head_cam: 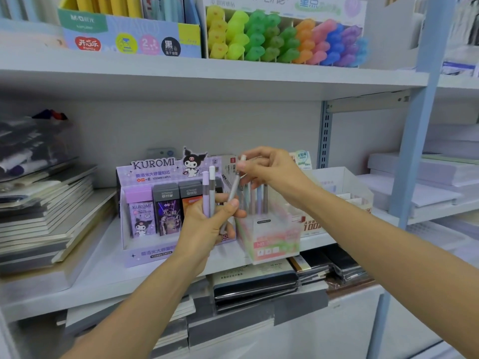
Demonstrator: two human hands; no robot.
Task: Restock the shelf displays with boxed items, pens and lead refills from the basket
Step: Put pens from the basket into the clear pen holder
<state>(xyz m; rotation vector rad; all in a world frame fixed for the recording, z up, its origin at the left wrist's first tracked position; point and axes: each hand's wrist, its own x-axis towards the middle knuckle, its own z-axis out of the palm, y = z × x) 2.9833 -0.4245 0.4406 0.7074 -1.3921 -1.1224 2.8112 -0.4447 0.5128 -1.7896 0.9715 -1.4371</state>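
On the middle shelf, the purple lead-refill display stands at the left, and the left hand is raised just in front of its right end. The left hand's fingers are curled around two pens, one lilac and one pale grey, which are held upright with their caps at the top. A third grey pen slants from that fist up and to the right. Its lower part lies against the left thumb, and whether that hand also grips it cannot be told. The right hand pinches the upper end of the grey pen between thumb and fingertips, so the long axis runs from lower left to upper right, tilted off vertical. The translucent pen holder sits below the right hand and just right of the left hand, with its standing pens upright and the open top facing up. The right hand is the nearer one to the holder. Judged from this layout, the coming move requires the grey pen to be drawn clear of the left hand, brought upright to match the standing pens, and lowered tip first into the holder. The basket is not in view.
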